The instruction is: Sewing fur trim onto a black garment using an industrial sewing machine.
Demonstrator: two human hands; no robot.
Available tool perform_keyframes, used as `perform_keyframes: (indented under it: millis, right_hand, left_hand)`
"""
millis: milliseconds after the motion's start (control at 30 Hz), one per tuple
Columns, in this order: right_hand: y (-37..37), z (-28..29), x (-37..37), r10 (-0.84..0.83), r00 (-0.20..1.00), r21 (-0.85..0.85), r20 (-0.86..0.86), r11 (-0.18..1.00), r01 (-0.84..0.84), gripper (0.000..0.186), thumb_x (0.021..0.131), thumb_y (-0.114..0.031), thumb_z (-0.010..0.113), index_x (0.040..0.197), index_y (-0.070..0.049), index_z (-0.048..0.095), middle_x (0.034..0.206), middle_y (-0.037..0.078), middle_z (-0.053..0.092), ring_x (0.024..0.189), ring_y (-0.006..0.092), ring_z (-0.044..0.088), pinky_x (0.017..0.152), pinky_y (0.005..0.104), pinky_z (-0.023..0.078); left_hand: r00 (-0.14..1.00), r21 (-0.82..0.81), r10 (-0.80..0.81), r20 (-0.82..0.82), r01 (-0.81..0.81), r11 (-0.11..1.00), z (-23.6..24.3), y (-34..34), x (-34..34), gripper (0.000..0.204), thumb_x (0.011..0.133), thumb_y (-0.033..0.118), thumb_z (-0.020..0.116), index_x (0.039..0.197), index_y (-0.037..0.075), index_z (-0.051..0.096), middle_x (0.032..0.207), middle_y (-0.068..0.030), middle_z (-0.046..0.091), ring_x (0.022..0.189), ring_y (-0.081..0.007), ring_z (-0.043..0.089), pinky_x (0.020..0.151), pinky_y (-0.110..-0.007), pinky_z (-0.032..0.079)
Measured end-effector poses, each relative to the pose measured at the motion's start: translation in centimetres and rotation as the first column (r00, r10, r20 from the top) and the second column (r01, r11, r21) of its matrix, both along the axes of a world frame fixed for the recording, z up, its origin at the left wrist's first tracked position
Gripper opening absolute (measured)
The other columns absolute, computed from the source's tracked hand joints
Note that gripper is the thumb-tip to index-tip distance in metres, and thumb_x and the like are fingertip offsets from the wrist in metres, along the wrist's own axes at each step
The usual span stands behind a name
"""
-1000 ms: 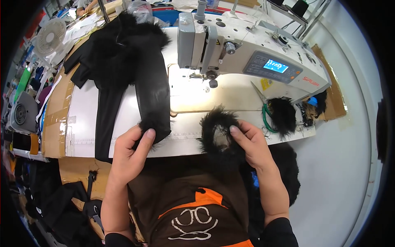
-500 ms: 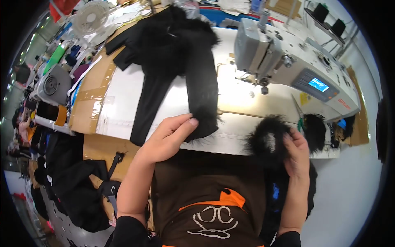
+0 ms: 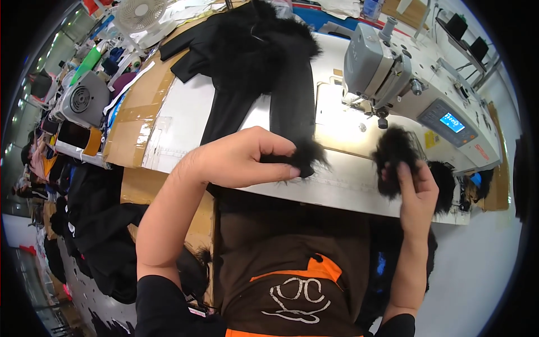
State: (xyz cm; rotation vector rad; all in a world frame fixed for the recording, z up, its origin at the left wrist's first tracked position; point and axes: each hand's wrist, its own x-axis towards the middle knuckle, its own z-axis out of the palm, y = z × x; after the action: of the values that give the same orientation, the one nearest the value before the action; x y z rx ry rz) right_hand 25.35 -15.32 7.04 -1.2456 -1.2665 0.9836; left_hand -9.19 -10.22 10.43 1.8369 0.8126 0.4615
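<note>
A black garment with a fluffy fur part lies across the white sewing table, one sleeve reaching toward me. My left hand is closed in a pinch on the end of that sleeve, where dark hairs stick out past the fingertips. On the right, my right hand grips a black fur cuff, lifted over the table's front edge beside the machine. The fur hides some of that hand's fingertips.
A white sewing machine with a lit screen stands at the back right. More black fur sits at the table's right end. Cardboard covers the left side. Dark clothing is heaped at lower left.
My left hand has moved right and bunched up the sleeve end. My right hand has raised the fur cuff, whose ring opening no longer shows. The whole view has shifted slightly.
</note>
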Motion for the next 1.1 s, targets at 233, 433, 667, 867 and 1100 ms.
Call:
perform_keyframes:
  millis: [233, 433, 667, 867, 1100]
  right_hand:
    - [1.6, 2.6, -6.1, 0.475, 0.747, 0.246, 0.466, 0.741, -0.625, 0.029, 0.08, 0.004, 0.075, 0.106, -0.003, 0.066, 0.12, 0.015, 0.067, 0.096, 0.0277, 0.069, 0.082, 0.033, 0.055]
    - [-0.8, 0.0, -4.9, 0.533, 0.639, 0.121, 0.555, 0.708, -0.696, 0.031, 0.073, -0.001, 0.078, 0.102, -0.002, 0.065, 0.124, 0.022, 0.062, 0.094, 0.0341, 0.068, 0.072, 0.0365, 0.056]
    - [-3.9, -2.4, -4.9, 0.384, 0.411, 0.051, 0.827, 0.676, -0.735, 0.021, 0.082, -0.007, 0.07, 0.102, -0.007, 0.067, 0.102, 0.016, 0.061, 0.084, 0.0328, 0.065, 0.069, 0.0412, 0.055]
    - [-3.4, -0.8, -4.2, 0.441, 0.56, 0.041, 0.702, 0.76, -0.649, 0.032, 0.077, -0.006, 0.078, 0.107, -0.007, 0.068, 0.119, 0.017, 0.066, 0.101, 0.0362, 0.068, 0.081, 0.0402, 0.057]
    - [-0.6, 0.0, -3.6, 0.169, 0.986, -0.08, -0.014, 0.982, -0.169, 0.019, 0.101, -0.003, 0.062, 0.118, 0.004, 0.066, 0.105, 0.006, 0.073, 0.094, 0.0113, 0.068, 0.084, 0.0261, 0.055]
  left_hand:
    - [0.952, 0.381, -0.107, -0.286, 0.216, 0.899, 2.4, -0.6, 3.0, 0.011, 0.084, 0.008, 0.067, 0.089, -0.001, 0.07, 0.076, -0.0197, 0.065, 0.068, -0.0329, 0.064, 0.064, -0.039, 0.049]
    - [0.883, 0.642, 0.004, -0.469, 0.338, 0.689, 0.0, -4.1, 3.5, 0.01, 0.084, 0.012, 0.065, 0.076, 0.01, 0.071, 0.084, -0.0054, 0.066, 0.094, -0.0246, 0.066, 0.096, -0.043, 0.045]
    - [0.767, 0.718, 0.196, -0.611, 0.432, 0.546, -0.9, -7.8, 4.3, 0.023, 0.078, 0.015, 0.066, 0.098, 0.004, 0.065, 0.102, -0.0091, 0.066, 0.098, -0.0243, 0.061, 0.1, -0.05, 0.047]
    - [0.843, 0.718, 0.108, -0.526, 0.373, 0.588, -1.6, -7.1, 3.9, 0.019, 0.08, 0.014, 0.064, 0.096, 0.004, 0.065, 0.127, -0.0167, 0.066, 0.107, -0.0268, 0.061, 0.098, -0.042, 0.05]
    - [0.919, 0.678, -0.073, -0.388, 0.338, 0.653, -3.0, -3.8, 4.0, 0.02, 0.081, 0.009, 0.065, 0.099, 0.002, 0.068, 0.128, -0.0161, 0.066, 0.111, -0.0286, 0.062, 0.096, -0.039, 0.052]
